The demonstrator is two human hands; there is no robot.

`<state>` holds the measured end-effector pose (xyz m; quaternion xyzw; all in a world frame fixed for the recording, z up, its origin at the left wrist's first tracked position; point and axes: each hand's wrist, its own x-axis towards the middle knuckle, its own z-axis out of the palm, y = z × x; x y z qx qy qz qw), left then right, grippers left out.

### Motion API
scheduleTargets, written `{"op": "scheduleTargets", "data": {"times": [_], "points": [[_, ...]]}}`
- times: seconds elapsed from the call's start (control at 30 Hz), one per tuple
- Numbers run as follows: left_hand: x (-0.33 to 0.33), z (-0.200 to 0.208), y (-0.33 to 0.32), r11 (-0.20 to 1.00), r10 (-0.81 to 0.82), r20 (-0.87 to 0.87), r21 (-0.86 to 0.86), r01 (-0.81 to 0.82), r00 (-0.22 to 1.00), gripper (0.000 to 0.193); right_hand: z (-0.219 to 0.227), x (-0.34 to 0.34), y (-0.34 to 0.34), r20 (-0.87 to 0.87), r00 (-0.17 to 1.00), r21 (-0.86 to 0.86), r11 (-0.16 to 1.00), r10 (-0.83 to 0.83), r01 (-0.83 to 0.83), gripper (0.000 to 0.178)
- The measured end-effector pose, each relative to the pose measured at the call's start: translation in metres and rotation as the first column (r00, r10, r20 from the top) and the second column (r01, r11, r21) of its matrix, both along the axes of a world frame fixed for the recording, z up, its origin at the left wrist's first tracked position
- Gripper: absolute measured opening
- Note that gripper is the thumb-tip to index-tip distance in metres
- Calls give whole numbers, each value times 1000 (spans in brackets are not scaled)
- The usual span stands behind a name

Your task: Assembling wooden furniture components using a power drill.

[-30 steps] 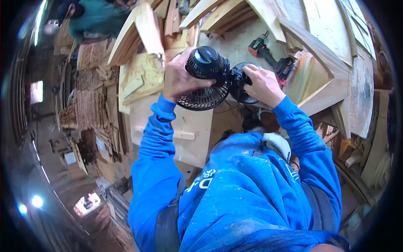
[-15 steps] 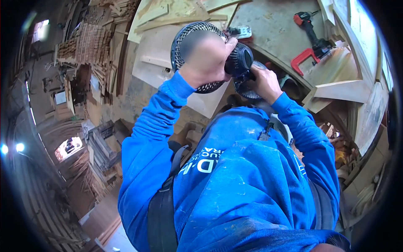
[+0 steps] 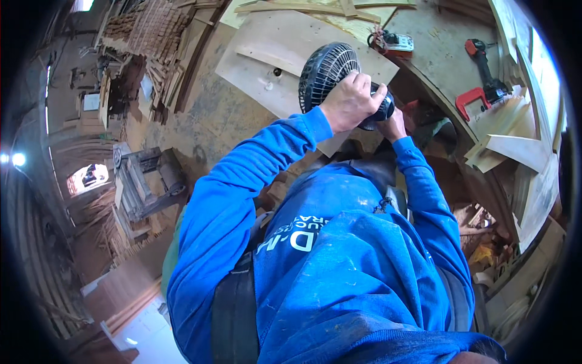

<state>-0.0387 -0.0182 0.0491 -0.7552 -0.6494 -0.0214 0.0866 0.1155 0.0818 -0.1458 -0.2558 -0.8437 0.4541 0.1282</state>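
A black fan with a round wire grille is held up in front of my chest, tilted with its grille toward the upper left. My left hand is closed around its middle, thumb and fingers against the dark rounded housing behind the grille. Lower and to the right, my right hand is closed at the fan's lower end. That hand's fingers are mostly hidden behind the housing. Beyond the fan lies a pale wooden panel with a small dark hole.
On the workbench at the upper right are a cordless drill, a red clamp and a small red and white device. Wooden pieces jut out at right. Stacked slats and a grey machine stand at left.
The whole view has shifted, and the fan now appears farther right. Its grille has turned to a narrower angle. My right hand has gone farther behind the housing; both hands keep their hold.
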Motion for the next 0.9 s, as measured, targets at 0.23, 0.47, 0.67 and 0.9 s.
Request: {"op": "scheduleTargets", "data": {"times": [0.23, 0.47, 0.67, 0.9], "points": [[-15, -7, -32, 1000, 11, 124, 25, -14, 992, 52, -19, 5, -17, -81, 997, 183, 983, -8, 23, 57], [-40, -13, -37, 1000, -3, 184, 31, -2, 983, 67, 1, 2, -11, -4, 998, 51, 997, 63, -63, 68], [-41, -23, -38, 1000, -13, 228, 27, 7, 974, 86, -15, 26, -3, -14, 981, -55, 980, -191, 190, 103], [-39, -21, -38, 997, -69, 284, 41, 60, 956, 87, -10, 44, -23, 183, 886, -742, 530, -427, 409, 69]]}}
